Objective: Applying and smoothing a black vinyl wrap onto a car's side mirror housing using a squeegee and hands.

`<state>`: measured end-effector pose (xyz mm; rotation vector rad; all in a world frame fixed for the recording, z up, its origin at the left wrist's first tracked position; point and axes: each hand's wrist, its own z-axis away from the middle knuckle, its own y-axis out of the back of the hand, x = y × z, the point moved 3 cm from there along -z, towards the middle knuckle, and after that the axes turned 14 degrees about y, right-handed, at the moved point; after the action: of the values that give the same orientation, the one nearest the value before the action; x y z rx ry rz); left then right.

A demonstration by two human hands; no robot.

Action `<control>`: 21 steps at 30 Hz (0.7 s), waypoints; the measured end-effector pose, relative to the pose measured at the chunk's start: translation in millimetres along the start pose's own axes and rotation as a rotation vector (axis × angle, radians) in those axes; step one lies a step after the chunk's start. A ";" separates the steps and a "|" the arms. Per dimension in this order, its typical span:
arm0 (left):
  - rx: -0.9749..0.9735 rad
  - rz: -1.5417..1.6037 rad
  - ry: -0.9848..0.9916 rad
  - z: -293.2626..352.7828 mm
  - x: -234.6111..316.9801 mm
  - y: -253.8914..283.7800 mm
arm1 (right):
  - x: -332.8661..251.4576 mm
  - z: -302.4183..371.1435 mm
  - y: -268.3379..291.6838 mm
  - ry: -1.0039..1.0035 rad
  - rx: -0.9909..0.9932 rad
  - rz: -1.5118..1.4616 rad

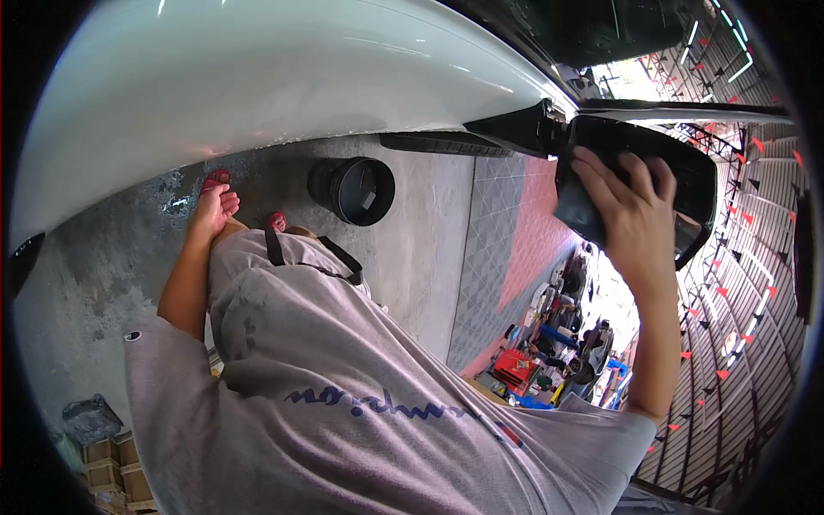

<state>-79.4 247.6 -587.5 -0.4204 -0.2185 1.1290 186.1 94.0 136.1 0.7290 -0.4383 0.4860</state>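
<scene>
My right hand is raised to the black side mirror of a car. Its fingers bend over the dark housing and grip it, with the palm against the lower side. Beneath the fingers, a dark smooth patch may be part of the housing or a cloth; I cannot tell which. The pale, glossy car body stretches across the top of the view to the mirror's black mount. My left hand hangs low by my thigh, fingers loosely bent and apart, holding nothing.
A black bucket stands on the wet concrete floor near my feet, by a tyre. Grey and red tiles lie to the right. Beyond them are a red toolbox and clutter. Wooden crates stand at lower left.
</scene>
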 end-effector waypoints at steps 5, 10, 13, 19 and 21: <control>-0.002 -0.048 -0.022 0.1 2.0 3.9 | -13.1 1.2 -8.8 -0.043 0.020 -0.031; -0.016 -0.025 -0.023 0.7 14.6 8.1 | -3.3 17.0 -6.1 -0.100 0.031 0.022; -0.008 -0.157 -0.010 -5.4 16.1 -1.7 | -17.3 13.1 -8.6 -0.148 0.022 0.017; 0.005 -0.123 -0.017 -7.7 24.0 -17.1 | 1.0 28.1 8.8 -0.203 -0.024 0.046; 0.052 -0.312 -0.030 -12.4 26.6 -16.0 | -3.0 35.1 3.5 -0.203 -0.011 0.052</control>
<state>-50.4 263.3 -592.9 -0.3109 -0.2705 0.8332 174.4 70.4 159.8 0.7606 -0.6510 0.4596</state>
